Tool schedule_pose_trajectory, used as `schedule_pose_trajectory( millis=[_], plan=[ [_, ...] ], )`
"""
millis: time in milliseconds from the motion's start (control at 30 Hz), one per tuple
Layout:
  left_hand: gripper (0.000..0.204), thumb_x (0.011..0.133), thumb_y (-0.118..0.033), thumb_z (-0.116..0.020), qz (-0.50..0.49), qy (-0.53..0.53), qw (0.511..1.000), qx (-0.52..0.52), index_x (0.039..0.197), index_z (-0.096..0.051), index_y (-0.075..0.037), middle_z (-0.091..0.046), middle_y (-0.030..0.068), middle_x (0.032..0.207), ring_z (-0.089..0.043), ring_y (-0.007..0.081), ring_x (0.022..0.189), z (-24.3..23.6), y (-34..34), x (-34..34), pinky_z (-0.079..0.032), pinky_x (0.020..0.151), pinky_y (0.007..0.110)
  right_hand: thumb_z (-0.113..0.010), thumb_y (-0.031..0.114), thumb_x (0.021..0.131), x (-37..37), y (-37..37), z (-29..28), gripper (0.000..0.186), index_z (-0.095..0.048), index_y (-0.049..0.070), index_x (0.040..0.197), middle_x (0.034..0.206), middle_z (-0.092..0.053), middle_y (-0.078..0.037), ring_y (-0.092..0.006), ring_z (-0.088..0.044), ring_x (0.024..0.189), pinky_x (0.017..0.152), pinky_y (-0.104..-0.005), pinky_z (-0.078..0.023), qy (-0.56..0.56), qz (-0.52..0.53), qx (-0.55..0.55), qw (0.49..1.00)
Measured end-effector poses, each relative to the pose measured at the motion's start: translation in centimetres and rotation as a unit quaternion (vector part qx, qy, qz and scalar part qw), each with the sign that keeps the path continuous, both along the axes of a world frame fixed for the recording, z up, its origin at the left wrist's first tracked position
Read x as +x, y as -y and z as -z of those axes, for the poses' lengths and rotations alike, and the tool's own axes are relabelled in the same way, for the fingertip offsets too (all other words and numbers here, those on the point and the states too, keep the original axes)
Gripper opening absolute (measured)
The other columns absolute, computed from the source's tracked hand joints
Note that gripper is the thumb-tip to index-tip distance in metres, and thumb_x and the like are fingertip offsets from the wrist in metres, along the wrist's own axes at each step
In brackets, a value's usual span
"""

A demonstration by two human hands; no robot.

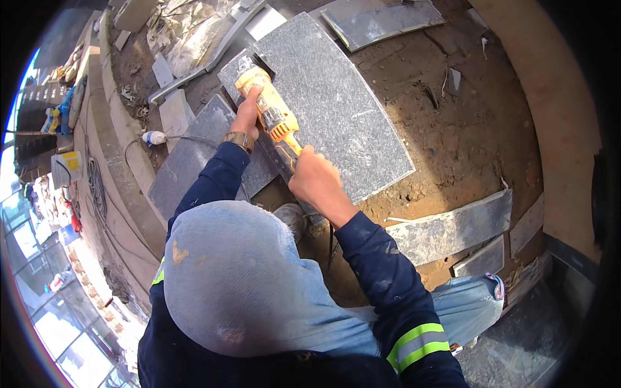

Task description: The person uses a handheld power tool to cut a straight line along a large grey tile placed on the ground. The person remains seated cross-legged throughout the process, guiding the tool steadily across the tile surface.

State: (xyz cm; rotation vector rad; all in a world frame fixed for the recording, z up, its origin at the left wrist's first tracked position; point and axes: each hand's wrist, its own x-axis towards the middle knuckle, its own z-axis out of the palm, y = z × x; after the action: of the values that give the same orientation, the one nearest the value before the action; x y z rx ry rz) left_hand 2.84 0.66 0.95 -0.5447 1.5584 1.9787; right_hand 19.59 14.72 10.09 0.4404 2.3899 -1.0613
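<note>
A yellow angle grinder (273, 107) lies diagonally in both my hands above a large grey stone slab (349, 110). My left hand (247, 115) is closed around the grinder's body near its head, with a watch on the wrist. At the near end, my right hand (318, 183) wraps round the rear handle. The grinder's head is by the slab's far left edge; whether its disc touches the stone I cannot tell. Under my left forearm lies another grey slab (184, 158), partly covered by my arm.
A cord runs to a white and blue connector (154, 138) at the left. Another slab (385, 26) lies at the back. Stone strips (453, 226) rest on brown soil (440, 145) at the right. My knee (223, 271) in pale jeans fills the near middle. A white bucket (66, 168) stands far left.
</note>
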Motion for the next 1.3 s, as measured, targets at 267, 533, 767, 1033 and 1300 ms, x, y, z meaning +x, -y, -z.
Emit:
schedule_pose_trajectory(
  millis=[267, 533, 767, 1033, 1300],
  plan=[
    [0.042, 0.094, -0.042, -0.058, -0.007, -0.001, 1.000, 0.001, 0.114, -0.060, -0.006, -0.069, 0.0062, 0.096, -0.068, 0.0189, 0.083, 0.1, -0.2, -0.5, -0.056, 0.078, 0.035, -0.064, 0.007, 0.076, -0.5, 0.1, 0.1, 0.031, -0.053, -0.004, 0.102, 0.097, -0.066, -0.025, -0.0402, -0.067, 0.092, 0.081, -0.0480, -0.052, -0.004, -0.003, 0.003, 1.000],
    [0.040, 0.094, -0.041, -0.057, -0.003, 0.009, 1.000, 0.002, 0.112, -0.061, -0.006, -0.068, 0.0058, 0.094, -0.068, 0.0180, 0.082, -0.1, -0.2, -0.7, -0.056, 0.077, 0.035, -0.061, 0.006, 0.076, -0.6, 0.0, -0.3, 0.029, -0.053, -0.006, 0.101, 0.094, -0.066, -0.028, -0.0429, -0.067, 0.090, 0.079, -0.0488, -0.052, -0.012, 0.006, -0.009, 1.000],
    [0.043, 0.093, -0.042, -0.059, 0.005, 0.006, 1.000, 0.014, 0.116, -0.058, -0.005, -0.068, 0.0065, 0.098, -0.068, 0.0192, 0.086, -0.6, -0.2, 0.1, -0.055, 0.081, 0.036, -0.061, 0.006, 0.076, 0.1, -0.1, -0.6, 0.027, -0.053, -0.006, 0.100, 0.093, -0.066, -0.029, -0.0443, -0.066, 0.089, 0.080, -0.0492, -0.052, -0.004, 0.009, -0.016, 1.000],
    [0.048, 0.092, -0.042, -0.060, 0.016, 0.002, 1.000, 0.025, 0.120, -0.058, -0.004, -0.068, 0.0065, 0.106, -0.067, 0.0199, 0.093, -0.3, 0.3, 0.4, -0.054, 0.084, 0.036, -0.060, 0.006, 0.077, 0.9, -0.1, -0.4, 0.025, -0.053, -0.006, 0.098, 0.091, -0.066, -0.028, -0.0444, -0.066, 0.087, 0.079, -0.0503, -0.052, -0.018, 0.022, -0.014, 1.000],
    [0.043, 0.092, -0.043, -0.059, 0.022, 0.002, 0.999, 0.023, 0.114, -0.058, -0.006, -0.067, 0.0061, 0.096, -0.068, 0.0200, 0.085, -1.0, -0.2, 1.1, -0.057, 0.078, 0.037, -0.060, 0.003, 0.075, 1.6, -0.5, -0.5, 0.024, -0.053, -0.006, 0.096, 0.087, -0.065, -0.028, -0.0449, -0.066, 0.085, 0.076, -0.0507, -0.052, -0.037, 0.027, -0.026, 0.999]
  ],
)
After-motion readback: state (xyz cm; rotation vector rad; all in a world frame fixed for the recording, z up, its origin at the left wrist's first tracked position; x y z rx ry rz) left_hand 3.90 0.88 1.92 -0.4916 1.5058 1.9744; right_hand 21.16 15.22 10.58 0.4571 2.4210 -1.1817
